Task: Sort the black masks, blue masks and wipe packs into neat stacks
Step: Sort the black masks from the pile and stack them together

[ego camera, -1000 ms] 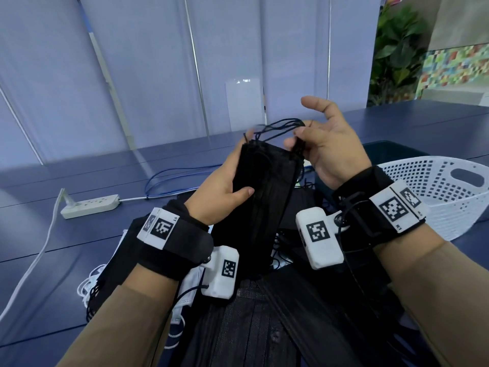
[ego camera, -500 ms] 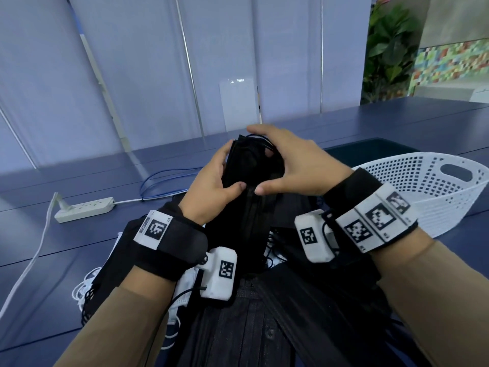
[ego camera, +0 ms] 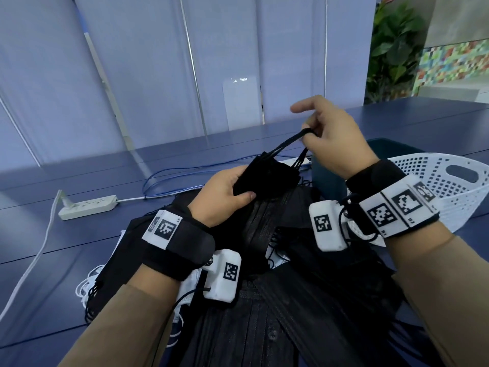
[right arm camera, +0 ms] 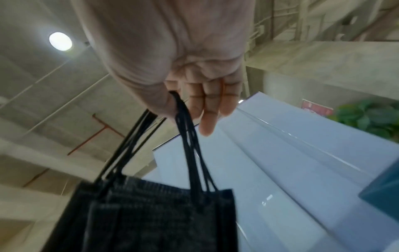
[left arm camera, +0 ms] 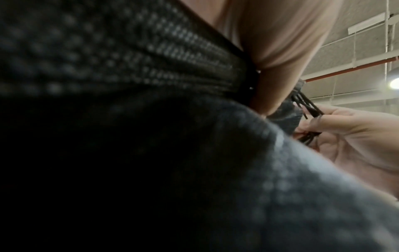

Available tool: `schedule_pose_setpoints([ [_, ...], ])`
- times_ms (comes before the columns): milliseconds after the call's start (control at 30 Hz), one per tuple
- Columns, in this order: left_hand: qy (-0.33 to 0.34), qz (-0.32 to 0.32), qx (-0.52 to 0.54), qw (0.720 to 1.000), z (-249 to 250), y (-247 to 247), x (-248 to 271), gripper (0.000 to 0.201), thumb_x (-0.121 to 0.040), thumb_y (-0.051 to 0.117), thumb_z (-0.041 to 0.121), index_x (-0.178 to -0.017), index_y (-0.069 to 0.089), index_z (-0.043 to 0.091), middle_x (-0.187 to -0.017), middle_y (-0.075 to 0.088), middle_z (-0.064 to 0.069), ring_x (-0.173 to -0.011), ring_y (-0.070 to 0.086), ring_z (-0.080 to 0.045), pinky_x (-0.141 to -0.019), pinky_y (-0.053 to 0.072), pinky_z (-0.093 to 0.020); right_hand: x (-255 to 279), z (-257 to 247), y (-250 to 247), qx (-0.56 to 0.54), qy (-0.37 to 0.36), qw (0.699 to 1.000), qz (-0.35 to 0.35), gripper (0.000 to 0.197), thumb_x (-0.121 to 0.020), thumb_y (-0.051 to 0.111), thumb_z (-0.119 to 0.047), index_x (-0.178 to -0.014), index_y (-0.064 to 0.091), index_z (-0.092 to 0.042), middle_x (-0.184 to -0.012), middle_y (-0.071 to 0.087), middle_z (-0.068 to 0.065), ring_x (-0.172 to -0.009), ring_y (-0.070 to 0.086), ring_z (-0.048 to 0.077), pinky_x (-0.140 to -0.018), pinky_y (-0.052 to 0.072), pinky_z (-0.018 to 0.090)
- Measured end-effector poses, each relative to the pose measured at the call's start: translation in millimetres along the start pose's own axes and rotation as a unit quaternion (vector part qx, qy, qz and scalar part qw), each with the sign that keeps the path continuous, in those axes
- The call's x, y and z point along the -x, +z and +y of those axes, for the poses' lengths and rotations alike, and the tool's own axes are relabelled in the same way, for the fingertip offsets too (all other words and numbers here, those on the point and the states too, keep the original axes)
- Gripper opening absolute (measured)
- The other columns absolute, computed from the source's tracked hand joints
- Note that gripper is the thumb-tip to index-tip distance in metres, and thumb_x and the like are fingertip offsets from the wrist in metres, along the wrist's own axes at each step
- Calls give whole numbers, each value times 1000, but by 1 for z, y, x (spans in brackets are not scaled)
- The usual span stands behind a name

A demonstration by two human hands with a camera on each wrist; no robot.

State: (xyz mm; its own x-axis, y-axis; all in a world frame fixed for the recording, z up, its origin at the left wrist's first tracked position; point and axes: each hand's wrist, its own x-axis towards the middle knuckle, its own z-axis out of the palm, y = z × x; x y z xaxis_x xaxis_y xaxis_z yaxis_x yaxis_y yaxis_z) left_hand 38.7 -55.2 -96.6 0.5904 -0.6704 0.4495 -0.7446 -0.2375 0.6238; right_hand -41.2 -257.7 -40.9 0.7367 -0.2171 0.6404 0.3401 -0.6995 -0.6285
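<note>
At the far left of the bench (ego camera: 87, 300), a white power strip (ego camera: 88, 207) with its cord is seen, and white ear loops (ego camera: 84, 286) protrude from under a pile of black masks (ego camera: 264, 327) spread across the near edge.

The bundle of black masks (ego camera: 260, 178) is held above the pile by the left hand (ego camera: 225, 196); its grip is clamped on the lower end of the bundle, thumb in front and fingers behind. The fabric is pleated, matte and finely dimpled, as shown in the left wrist view.

Half a second ago the right hand (ego camera: 336, 144) was laid flat over the top of the bundle. It is now raised up and to the right, and the ear loops of the bundle (ego camera: 296, 144) are drawn taut by it. Its grip is closed on the loops: several thin, round black cords are pinched between thumb and fingers, with the index finger extended free. It is judged that the loops are being gathered and straightened so that the bundle can be set down as a neat stack.

At the right, a dark teal box (ego camera: 328, 178) and a white perforated plastic basket (ego camera: 449, 192) stand on the bench. No blue masks or wipe packs can be identified.
</note>
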Motion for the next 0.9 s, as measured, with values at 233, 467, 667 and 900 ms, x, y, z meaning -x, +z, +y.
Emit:
schedule_pose_setpoints([
  [233, -55, 0, 116, 992, -2, -3, 2, 37, -82, 67, -1, -116, 60, 12, -109, 68, -2, -101, 64, -9, -92, 48, -20, 1, -7, -2, -367, 111, 916, -117, 41, -90, 41, 12, -120, 49, -14, -65, 40, 5, -44, 42, 12, -58, 49, 26],
  [467, -47, -4, 264, 963, 16, -26, -30, 39, -73, 68, 11, -110, 58, 9, -99, 68, 1, -94, 65, -12, -81, 51, -24, -53, -50, -2, -321, 106, 911, -236, 28, -94, 42, -1, -117, 50, -14, -60, 50, 1, -42, 26, 10, -50, 38, 24],
  [667, 1, 46, 309, 950, 46, -66, -71, 5, -77, 65, 15, -78, 63, 19, -82, 59, -3, -75, 56, -16, -72, 45, -27, -109, -108, -4, -193, 67, 935, -291, 32, -92, 43, 1, -120, 49, -13, -67, 49, 4, -48, 43, 12, -55, 44, 25],
  [900, -43, 60, 296, 952, 34, -63, -65, 13, -91, 54, 20, -82, 63, 17, -91, 54, -9, -85, 50, -21, -79, 41, -32, -123, -107, -9, -114, 77, 944, -300, 32, -90, 45, -1, -117, 53, -16, -66, 52, 2, -46, 37, 11, -59, 34, 26],
])
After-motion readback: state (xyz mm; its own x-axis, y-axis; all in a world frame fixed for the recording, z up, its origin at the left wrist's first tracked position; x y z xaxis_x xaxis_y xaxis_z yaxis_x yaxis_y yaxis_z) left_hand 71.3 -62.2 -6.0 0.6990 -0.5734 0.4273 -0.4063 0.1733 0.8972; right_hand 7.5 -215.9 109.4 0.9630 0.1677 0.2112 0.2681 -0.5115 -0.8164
